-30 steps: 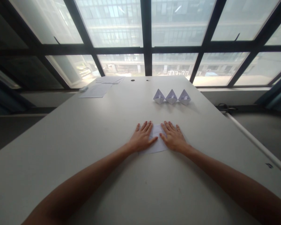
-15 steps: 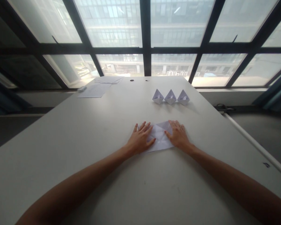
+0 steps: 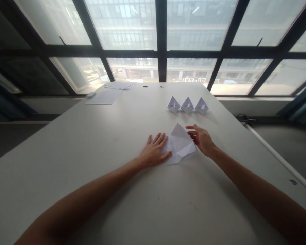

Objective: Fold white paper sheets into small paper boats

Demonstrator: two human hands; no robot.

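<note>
A creased, partly folded sheet of white paper lies on the white table in front of me. Its right part stands raised, with a pointed flap turned up. My left hand rests flat with fingers spread over the paper's left part and hides much of it. Just off the raised right edge is my right hand, its fingers loosely curved and apart, with nothing seen between them. Whether a fingertip touches the flap from behind, I cannot tell.
Three folded paper boats stand in a row farther back on the table. Flat white sheets lie at the far left. Beyond the table's right edge runs a white pipe. Dark-framed windows rise behind.
My right hand has come off the paper and moved up and slightly right. The paper's right part, flat before, now stands up in a point. My left hand stays pressed down.
</note>
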